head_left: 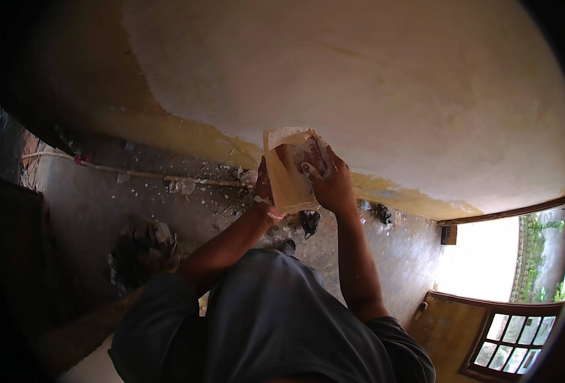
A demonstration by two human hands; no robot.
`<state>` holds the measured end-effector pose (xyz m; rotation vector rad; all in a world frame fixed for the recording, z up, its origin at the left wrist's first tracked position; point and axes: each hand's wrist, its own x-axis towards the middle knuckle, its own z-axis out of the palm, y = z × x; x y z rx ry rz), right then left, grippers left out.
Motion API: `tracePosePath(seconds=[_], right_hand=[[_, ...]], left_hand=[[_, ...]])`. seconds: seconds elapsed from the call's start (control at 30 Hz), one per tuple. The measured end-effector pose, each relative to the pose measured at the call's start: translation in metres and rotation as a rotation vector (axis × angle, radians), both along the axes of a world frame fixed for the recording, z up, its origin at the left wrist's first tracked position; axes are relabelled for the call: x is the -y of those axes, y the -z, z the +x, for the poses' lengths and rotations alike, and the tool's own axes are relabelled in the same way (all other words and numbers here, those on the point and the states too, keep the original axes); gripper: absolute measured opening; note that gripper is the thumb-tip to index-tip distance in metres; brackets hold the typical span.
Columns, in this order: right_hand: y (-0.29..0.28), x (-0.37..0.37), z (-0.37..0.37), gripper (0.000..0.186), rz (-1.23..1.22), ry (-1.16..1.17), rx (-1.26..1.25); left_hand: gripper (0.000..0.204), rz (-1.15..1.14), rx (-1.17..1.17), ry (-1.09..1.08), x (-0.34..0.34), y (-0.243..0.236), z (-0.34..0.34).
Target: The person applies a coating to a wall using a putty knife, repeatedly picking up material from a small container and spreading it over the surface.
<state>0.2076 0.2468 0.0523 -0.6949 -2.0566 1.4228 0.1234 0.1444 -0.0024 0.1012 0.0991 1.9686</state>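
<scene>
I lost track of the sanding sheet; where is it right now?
In the head view, the folded tan sanding sheet sits at centre, held between the left hand and right hand, against the wall above its yellow lower band.

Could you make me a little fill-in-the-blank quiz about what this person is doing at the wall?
1. Both hands hold a flat ____ board against the wall.
2. The right hand presses on the board's face, while the left hand grips its ____ edge.
3. The lower strip of the wall is painted ____.
4. Scraps of debris lie on the ____ along the wall's foot.

Missing words: wooden; left; yellow; floor
</scene>
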Motion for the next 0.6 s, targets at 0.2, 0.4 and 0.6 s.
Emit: tracePosePath(seconds=[0.2,0.4,0.6], right_hand=[[-0.054,0.007,0.001,0.05,0.633,0.202,0.246],[-0.034,0.022,-0.007,0.065,0.627,0.097,0.354],[-0.039,0.031,-0.01,0.051,0.551,0.007,0.261]], left_hand=[[0.058,-0.017,0.06,0.082,-0.002,0.014,-0.003],[0.057,0.012,0.068,0.054,-0.012,0.004,0.009],[0.056,0.051,0.132,0.012,-0.015,0.006,0.008]])
